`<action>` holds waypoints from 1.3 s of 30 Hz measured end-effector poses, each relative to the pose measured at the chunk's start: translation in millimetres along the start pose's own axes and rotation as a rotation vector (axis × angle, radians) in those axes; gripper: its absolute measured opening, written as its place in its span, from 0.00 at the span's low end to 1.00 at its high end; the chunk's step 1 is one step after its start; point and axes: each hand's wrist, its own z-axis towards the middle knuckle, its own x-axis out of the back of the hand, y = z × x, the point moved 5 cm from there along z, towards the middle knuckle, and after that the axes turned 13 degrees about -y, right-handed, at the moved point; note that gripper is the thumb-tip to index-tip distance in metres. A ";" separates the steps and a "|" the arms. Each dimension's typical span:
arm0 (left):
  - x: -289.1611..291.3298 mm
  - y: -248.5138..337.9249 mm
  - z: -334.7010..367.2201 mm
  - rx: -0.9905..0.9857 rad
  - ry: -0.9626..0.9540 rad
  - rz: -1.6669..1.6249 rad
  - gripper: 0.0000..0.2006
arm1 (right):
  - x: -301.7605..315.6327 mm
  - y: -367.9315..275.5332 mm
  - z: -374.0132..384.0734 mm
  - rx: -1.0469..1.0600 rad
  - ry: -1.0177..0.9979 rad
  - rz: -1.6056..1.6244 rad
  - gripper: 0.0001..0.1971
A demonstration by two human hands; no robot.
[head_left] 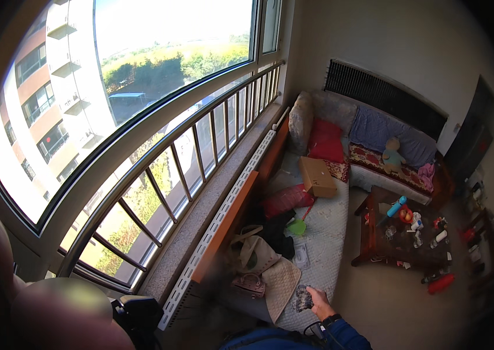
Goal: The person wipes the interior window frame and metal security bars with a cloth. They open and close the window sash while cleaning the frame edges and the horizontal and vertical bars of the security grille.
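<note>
My right hand (318,304), at the end of a blue sleeve (346,335), reaches over the pale quilted sofa cover near the bottom of the view. Its fingers are closed on a small, dark grey mottled bundle (303,297), whose kind I cannot make out. Just left of it lie a beige quilted cloth (283,286) and a small brownish handbag (250,284). Very close to the camera at the lower left, my left hand (66,315) is large and blurred, and its fingers cannot be read. A black object (137,312) shows beside it.
A window with a metal railing (176,169) runs along the left, above a white slotted radiator cover (218,233). On the sofa (322,256) lie a cardboard box (318,177), red cushions (327,141) and a green plastic item (297,227). A cluttered wooden table (369,239) stands right.
</note>
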 end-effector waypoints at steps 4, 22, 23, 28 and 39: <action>-3.8 -1.5 4.6 0.027 -0.010 0.085 0.22 | 6.3 12.4 -2.6 -0.122 0.057 0.042 0.10; -209.3 18.4 -259.5 1.147 -0.594 -0.304 0.11 | 28.9 15.9 -16.1 -0.145 0.081 0.078 0.10; -216.2 25.7 -268.6 1.117 -0.651 -0.322 0.12 | 29.7 17.1 -19.4 -0.141 0.081 0.088 0.10; -237.9 52.7 -290.7 0.970 -0.855 -0.475 0.12 | 30.4 19.5 -52.0 -0.039 0.171 0.090 0.11; -235.0 74.4 -337.6 0.836 -1.089 -0.564 0.09 | 68.3 74.7 -189.4 -0.012 0.466 0.258 0.11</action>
